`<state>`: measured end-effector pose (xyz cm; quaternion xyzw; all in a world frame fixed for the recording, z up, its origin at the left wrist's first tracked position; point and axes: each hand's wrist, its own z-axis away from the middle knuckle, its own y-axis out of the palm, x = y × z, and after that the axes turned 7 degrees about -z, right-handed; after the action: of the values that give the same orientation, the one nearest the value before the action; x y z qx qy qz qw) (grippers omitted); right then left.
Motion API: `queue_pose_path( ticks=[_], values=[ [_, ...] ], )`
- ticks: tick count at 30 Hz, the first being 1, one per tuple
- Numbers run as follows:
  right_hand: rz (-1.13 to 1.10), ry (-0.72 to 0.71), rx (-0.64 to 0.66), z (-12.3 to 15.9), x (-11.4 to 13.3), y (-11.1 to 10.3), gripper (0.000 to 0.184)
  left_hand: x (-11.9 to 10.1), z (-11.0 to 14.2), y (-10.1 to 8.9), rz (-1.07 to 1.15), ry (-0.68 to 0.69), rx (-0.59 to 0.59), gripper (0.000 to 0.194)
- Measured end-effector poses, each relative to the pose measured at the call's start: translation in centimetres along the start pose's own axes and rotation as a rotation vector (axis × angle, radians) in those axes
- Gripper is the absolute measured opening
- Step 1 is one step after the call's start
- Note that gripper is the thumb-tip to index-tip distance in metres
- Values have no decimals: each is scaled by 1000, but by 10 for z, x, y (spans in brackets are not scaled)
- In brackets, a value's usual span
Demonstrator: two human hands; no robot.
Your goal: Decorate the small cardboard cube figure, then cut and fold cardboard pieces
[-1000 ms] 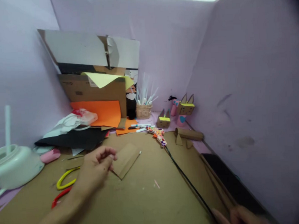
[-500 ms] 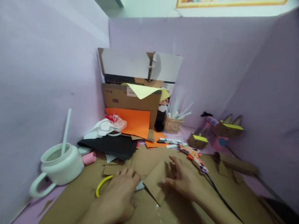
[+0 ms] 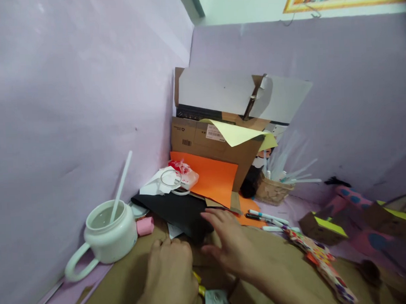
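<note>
My left hand (image 3: pixel 170 274) is closed over the brown cardboard sheet (image 3: pixel 123 283), knuckles up. Its fingertips are hidden, so anything inside them does not show. My right hand (image 3: pixel 233 243) has thumb and fingers apart, beside the front edge of the black sheet (image 3: pixel 172 208). Scissors (image 3: pixel 215 298) with yellow and red on the handles lie just right of my left hand, partly covered by it. Under my right forearm a smaller cardboard piece (image 3: pixel 246 299) shows in part.
At left stands a white mug (image 3: pixel 108 238) with a white stick in it, next to a pink roll (image 3: pixel 145 225). Behind are an orange sheet (image 3: pixel 211 176) and a cardboard box (image 3: pixel 188 132). Markers (image 3: pixel 267 216), a patterned glue gun (image 3: pixel 317 255) and a basket (image 3: pixel 273 189) are to the right.
The view has swung left. My right hand has left the small cardboard piece and reached the black sheet. My left hand has come off the scissors, which now lie at its right.
</note>
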<state>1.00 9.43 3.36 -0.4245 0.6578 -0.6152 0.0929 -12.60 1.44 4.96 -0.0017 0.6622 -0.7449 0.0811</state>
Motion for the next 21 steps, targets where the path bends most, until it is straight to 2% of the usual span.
queue_pose_path(
  ticks=[3, 7, 10, 16, 21],
  values=[
    [102, -96, 82, -25, 18, 21, 58, 1, -3, 6, 24, 28, 19, 29],
    [205, -124, 98, -46, 19, 32, 40, -2, -5, 12, 64, 59, 87, 33],
    [216, -53, 27, -64, 10, 23, 31, -6, -5, 12, 73, 100, 161, 33],
    [226, 41, -36, -104, 0, -7, 24, -13, -1, 10, 89, 185, 206, 36],
    [209, 83, -63, -116, -4, -18, 22, -17, -1, 9, 80, 237, 276, 37]
  ],
)
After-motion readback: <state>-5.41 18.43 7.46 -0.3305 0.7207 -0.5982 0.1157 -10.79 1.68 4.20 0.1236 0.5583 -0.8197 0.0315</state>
